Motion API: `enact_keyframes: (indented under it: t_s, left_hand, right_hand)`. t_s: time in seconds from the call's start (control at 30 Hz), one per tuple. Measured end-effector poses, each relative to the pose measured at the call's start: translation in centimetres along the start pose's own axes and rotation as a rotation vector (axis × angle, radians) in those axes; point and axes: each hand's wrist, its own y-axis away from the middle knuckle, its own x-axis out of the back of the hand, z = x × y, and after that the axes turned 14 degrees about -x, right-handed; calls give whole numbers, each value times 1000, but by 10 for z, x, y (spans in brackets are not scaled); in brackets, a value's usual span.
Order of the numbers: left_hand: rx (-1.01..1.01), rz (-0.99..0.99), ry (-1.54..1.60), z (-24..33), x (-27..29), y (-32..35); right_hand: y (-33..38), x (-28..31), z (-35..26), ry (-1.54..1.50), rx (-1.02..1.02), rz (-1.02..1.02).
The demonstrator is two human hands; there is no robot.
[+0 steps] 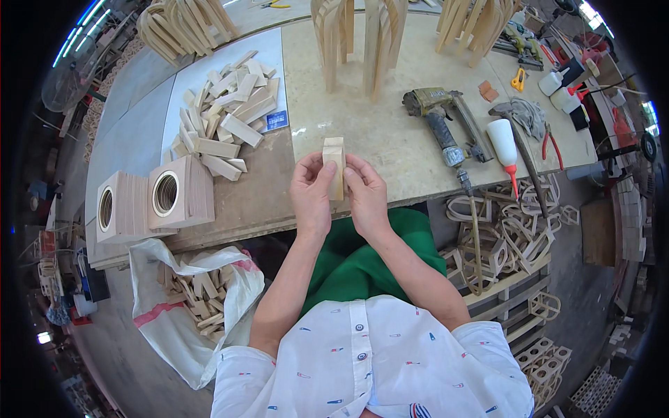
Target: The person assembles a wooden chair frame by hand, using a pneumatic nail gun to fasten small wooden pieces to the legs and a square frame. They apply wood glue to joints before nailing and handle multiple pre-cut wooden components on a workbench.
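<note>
Between my two hands, near the front edge of the workbench (306,118), is a small pale wooden block (334,155) held upright. My left hand (313,188) grips its left side with thumb and fingers. From the right, my right hand (365,191) pinches the same block. The fingertips behind it are hidden. Left of my hands lies a loose pile of short wooden blocks (230,111). To the right rests a nail gun (446,125) with an air hose (475,237) hanging over the edge, and beside it a white glue bottle (502,143) with a red nozzle.
Two stacks of square wooden plates with round holes (182,191) stand at the left front. Bent wooden frames (359,42) stand at the back. Pliers (552,146), a grey glove (526,115) and a yellow tool (518,79) lie right. Below hangs a white sack of offcuts (150,292).
</note>
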Motion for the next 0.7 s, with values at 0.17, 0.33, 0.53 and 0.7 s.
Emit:
enact_keyframes:
  t_s: [0.17,0.33,0.53,0.7]
  left_hand:
    - [-12,19,-21,1,0,0]
    - [-16,38,-80,-1,4,0]
    - [-82,-130,-380,16,15,-34]
    - [-717,-392,-1469,53,65,-146]
  right_hand:
    - [0,-2,8,24,42,15]
    - [10,-16,8,124,123,10]
    - [-1,-8,2,50,37,-52]
    - [-3,-4,-7,-4,-36,-53]
